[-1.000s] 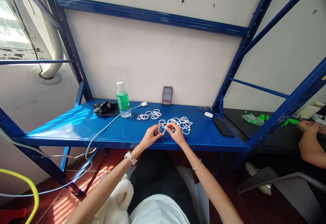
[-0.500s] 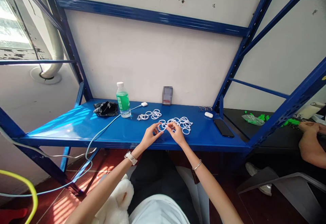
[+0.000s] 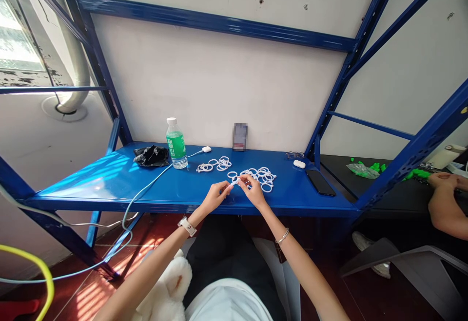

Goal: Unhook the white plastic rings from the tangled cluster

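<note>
Between my two hands is a white ring [image 3: 234, 182], seen almost edge-on, just above the front part of the blue shelf. My left hand [image 3: 218, 194] pinches its left side. My right hand [image 3: 251, 189] has its fingertips closed on the right side. Just behind and to the right of my right hand lies a pile of white rings [image 3: 266, 175], partly covered by the fingers. A smaller group of white rings [image 3: 221, 163] lies farther back, to the left. Small details on the held ring are too fine to make out.
On the blue shelf [image 3: 109, 184] stand a water bottle [image 3: 176, 145] and a phone [image 3: 240, 137] against the wall. A black plastic bag [image 3: 151, 156], white cable, earbud case [image 3: 299, 164], glasses and dark phone [image 3: 321, 182] lie around. Another person's hands [image 3: 444, 182] are at the right.
The ring in my hands has turned from showing its round face to nearly edge-on. My left fingers have closed in, slightly lower; my right hand stays almost in place.
</note>
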`<state>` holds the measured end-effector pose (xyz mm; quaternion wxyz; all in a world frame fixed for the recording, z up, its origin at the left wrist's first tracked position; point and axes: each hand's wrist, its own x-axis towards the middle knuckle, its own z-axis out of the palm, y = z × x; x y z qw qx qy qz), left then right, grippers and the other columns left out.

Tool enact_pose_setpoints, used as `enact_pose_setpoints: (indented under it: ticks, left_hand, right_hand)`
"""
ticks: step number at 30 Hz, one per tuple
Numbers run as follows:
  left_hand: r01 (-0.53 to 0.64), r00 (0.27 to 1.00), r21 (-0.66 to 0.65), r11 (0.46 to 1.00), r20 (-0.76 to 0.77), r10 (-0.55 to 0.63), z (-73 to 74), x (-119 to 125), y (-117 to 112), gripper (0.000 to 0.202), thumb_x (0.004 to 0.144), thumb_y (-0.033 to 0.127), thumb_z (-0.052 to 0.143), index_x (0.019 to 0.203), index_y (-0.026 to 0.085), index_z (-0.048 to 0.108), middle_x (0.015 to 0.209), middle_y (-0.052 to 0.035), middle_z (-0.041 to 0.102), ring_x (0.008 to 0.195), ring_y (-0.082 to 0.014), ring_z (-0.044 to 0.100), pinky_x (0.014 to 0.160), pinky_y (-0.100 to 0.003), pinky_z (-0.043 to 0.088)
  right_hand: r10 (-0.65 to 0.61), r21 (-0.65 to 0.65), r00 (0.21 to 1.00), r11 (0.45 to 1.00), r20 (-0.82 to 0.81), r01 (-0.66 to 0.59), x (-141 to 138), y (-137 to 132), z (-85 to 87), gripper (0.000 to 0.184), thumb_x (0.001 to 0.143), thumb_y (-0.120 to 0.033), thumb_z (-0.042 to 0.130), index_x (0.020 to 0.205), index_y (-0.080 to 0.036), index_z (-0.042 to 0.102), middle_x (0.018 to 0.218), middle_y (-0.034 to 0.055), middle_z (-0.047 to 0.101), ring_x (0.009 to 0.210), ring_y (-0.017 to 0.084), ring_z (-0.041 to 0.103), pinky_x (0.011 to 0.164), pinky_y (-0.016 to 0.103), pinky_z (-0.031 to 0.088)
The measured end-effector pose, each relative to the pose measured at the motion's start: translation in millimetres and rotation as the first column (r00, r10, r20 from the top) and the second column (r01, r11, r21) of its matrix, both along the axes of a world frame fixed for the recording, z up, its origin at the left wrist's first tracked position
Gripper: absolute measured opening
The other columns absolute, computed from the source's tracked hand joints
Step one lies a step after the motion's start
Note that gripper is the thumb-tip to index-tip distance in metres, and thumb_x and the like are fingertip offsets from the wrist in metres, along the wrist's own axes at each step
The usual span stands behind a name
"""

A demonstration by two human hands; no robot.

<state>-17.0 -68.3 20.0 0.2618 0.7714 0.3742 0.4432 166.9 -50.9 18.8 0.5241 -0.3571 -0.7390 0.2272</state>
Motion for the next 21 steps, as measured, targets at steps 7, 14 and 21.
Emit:
enact_pose_setpoints:
  ticks: [7, 14, 21]
  left_hand:
    - [0.111, 0.986, -0.227, 0.968, 0.148, -0.079, 0.7, -2.7, 3.7, 0.049, 0.091, 0.059, 0.034, 0.067, 0.018, 0.045, 0.052, 0.0024, 0.053, 0.041, -0.0078, 0.041, 0.046, -0.021, 0.033]
    - [0.204, 0.965, -0.323, 0.924, 0.225, -0.134, -1.1, -5.3, 11.4, 0.051, 0.088, 0.063, 0.036, 0.072, 0.016, 0.048, 0.049, 0.0036, 0.05, 0.039, -0.0063, 0.036, 0.043, -0.02, 0.029]
    - [0.161, 0.98, -0.236, 0.958, 0.156, -0.126, -1.0, -4.1, 6.8, 0.057, 0.079, 0.056, 0.06, 0.118, 0.017, 0.046, 0.069, 0.0028, 0.055, 0.054, -0.011, 0.051, 0.051, -0.022, 0.043]
  right_hand:
    - [0.043, -0.001, 0.998, 0.999, 0.043, -0.043, -0.2, -1.9, 2.1, 0.023, 0.089, -0.038, 0.055, 0.102, -0.024, 0.066, 0.095, 0.0045, 0.069, 0.085, 0.02, 0.065, 0.07, 0.03, 0.052]
    - [0.046, -0.011, 0.998, 0.999, 0.043, -0.045, 0.1, -0.3, 0.8, 0.021, 0.088, -0.041, 0.056, 0.092, -0.024, 0.067, 0.09, 0.0039, 0.069, 0.082, 0.02, 0.065, 0.073, 0.032, 0.052]
    - [0.015, -0.013, 1.0, 1.0, 0.016, -0.015, 0.5, 1.3, -0.8, 0.023, 0.088, -0.045, 0.056, 0.091, -0.024, 0.066, 0.079, 0.0024, 0.068, 0.075, 0.02, 0.065, 0.071, 0.032, 0.052]
